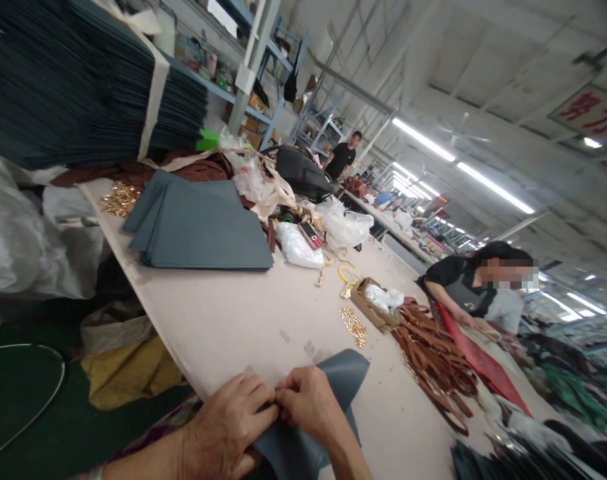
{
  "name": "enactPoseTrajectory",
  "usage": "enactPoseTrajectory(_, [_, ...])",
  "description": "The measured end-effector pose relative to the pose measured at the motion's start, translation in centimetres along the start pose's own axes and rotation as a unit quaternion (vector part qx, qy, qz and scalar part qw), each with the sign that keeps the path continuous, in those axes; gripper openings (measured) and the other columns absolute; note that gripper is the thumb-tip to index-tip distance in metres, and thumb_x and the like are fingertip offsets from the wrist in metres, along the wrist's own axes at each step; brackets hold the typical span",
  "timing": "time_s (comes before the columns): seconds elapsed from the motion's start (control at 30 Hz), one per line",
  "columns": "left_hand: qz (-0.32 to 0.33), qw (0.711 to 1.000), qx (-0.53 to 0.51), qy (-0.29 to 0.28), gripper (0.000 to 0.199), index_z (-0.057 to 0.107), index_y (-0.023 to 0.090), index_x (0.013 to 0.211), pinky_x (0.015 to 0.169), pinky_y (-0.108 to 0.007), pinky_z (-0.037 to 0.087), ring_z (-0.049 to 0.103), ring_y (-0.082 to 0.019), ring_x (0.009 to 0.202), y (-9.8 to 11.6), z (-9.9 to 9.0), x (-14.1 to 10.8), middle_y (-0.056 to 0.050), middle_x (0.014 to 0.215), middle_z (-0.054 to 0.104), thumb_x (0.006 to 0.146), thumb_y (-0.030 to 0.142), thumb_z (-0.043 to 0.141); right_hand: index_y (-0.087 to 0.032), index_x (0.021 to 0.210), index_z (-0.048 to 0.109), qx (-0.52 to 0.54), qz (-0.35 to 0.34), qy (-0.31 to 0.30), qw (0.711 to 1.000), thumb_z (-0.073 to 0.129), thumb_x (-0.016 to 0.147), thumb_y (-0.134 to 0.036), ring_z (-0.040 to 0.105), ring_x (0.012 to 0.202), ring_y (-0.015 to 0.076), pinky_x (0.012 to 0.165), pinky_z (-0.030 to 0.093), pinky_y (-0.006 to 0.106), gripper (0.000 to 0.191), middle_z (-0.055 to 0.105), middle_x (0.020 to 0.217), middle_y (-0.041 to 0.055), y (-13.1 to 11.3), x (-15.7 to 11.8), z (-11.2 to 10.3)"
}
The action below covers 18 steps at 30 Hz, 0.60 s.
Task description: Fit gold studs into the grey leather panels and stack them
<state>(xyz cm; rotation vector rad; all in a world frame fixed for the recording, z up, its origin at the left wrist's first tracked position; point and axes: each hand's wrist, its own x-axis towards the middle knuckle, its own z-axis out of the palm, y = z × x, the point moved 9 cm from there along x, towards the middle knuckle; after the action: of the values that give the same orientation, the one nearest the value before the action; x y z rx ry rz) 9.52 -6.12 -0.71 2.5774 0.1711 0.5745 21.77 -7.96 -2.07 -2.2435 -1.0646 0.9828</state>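
Observation:
At the near edge of the pale table, a dark blue-grey sheet (347, 375) lies bent under both hands. My left hand (233, 420) holds its left part, with fingers curled and pressed together. Touching it from the right, my right hand (306, 403) pinches at the same spot. Anything small between the fingertips is hidden. A stack of flat blue-grey sheets (208, 227) rests farther back on the left. Small gold metal pieces (353, 327) lie beyond my right hand.
More gold pieces (121, 199) sit at the table's left corner. Brown straps (433, 353) and a cardboard box (373, 307) are to the right, near a person (463, 287). A tall strapped stack (83, 87) stands at the upper left. A red phone (311, 235) lies on a white bag.

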Motion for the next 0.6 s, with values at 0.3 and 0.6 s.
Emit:
enactPoseTrajectory(0.3, [-0.013,1.0,-0.007,0.006,0.052,0.057,0.028,0.112,0.095,-0.038,0.036,0.051,-0.024,0.1,-0.3,0.4,0.0,-0.001,0.107,0.059,0.067,0.036,0.08,-0.016,0.054,0.061,0.009,0.109,-0.07,0.992,0.052,0.062,-0.008,0.052,0.037,0.0089,0.038,0.046,0.016,0.014,0.053,0.039,-0.0045,-0.4,0.4,0.3])
enactPoseTrajectory(0.6, [0.068,0.976,0.153,0.137,0.016,0.059,0.026,0.093,0.068,-0.03,0.043,0.053,-0.017,0.077,-0.1,1.5,0.0,0.002,0.085,0.061,0.081,0.03,0.068,-0.019,0.056,0.054,-0.008,0.056,0.002,0.998,0.055,0.059,-0.008,0.05,0.037,0.0116,0.035,0.036,0.018,0.012,0.051,0.039,-0.0056,0.0,0.6,-0.1])
